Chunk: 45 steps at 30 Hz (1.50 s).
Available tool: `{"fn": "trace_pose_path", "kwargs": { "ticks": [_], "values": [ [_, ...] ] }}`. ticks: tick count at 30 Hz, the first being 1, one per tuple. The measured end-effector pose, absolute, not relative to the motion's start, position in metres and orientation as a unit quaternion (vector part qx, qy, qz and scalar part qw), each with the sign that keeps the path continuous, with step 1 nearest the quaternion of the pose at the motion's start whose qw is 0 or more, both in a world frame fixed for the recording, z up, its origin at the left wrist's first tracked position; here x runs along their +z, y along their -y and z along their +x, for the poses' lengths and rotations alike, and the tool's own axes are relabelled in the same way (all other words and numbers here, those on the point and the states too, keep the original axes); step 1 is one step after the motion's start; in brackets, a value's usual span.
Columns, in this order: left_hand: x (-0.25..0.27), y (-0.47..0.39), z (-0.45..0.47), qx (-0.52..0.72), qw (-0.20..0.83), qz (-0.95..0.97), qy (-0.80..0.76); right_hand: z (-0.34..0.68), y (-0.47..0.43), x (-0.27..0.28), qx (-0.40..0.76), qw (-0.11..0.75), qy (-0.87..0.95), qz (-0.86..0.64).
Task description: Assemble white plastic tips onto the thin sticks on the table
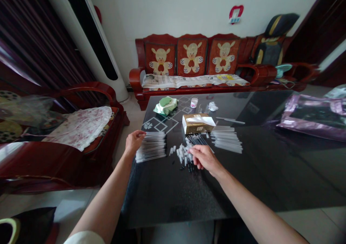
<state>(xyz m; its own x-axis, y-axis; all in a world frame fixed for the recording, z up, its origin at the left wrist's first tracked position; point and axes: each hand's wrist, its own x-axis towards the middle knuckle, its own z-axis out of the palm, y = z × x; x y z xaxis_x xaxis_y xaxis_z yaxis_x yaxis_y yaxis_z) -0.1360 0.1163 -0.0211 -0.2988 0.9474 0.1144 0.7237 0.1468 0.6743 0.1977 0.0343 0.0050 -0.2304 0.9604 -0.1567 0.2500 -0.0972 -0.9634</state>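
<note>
Black table (pixel 270 172): 2 hands, 3 tube stacks (pixel 151 146).

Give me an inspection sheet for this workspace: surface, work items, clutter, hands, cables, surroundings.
Surface: dark glossy table, patterned at the far end.
Work items: stack of clear tubes at the left edge; small white caps and black refills mid-table; second tube pile to the right.
Clutter: tissue box, wipes pack, small cup, purple bag.
Hands: left hand rests on the tube stack; right hand is at the caps, grip too small to judge.
Cables: nothing seen.
Surroundings: red wooden sofa with bear cushions, armchair at left.
</note>
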Motion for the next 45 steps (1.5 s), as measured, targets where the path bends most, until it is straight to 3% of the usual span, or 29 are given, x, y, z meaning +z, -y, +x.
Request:
{"fn": "trace_pose_path", "kwargs": {
  "ticks": [17, 21, 25, 30, 36, 41, 45],
  "values": [
    [-0.015, -0.115, -0.129, 0.282, 0.125, 0.622, -0.72, 0.213, -0.043, 0.009, 0.509, 0.35, 0.566, -0.546],
    [0.003, -0.101, -0.107, 0.355, 0.065, 0.624, -0.694, 0.224, -0.05, 0.006, 0.478, 0.346, 0.579, -0.563],
    [0.016, -0.084, -0.075, 0.432, 0.125, 0.646, -0.616, 0.239, -0.059, 0.003, 0.416, 0.327, 0.604, -0.596],
    [0.01, -0.072, -0.044, 0.436, 0.216, 0.674, -0.556, 0.272, -0.069, 0.005, 0.276, 0.257, 0.658, -0.652],
    [0.004, -0.061, -0.025, 0.389, 0.273, 0.71, -0.519, 0.315, -0.074, 0.016, 0.011, 0.124, 0.647, -0.752],
    [0.006, -0.058, -0.022, 0.355, 0.28, 0.717, -0.531, 0.324, -0.071, 0.014, 0.02, -0.008, 0.631, -0.775],
    [0.007, -0.059, -0.023, 0.345, 0.272, 0.722, -0.534, 0.319, -0.07, 0.006, 0.014, -0.046, 0.647, -0.761]
  ]
}}
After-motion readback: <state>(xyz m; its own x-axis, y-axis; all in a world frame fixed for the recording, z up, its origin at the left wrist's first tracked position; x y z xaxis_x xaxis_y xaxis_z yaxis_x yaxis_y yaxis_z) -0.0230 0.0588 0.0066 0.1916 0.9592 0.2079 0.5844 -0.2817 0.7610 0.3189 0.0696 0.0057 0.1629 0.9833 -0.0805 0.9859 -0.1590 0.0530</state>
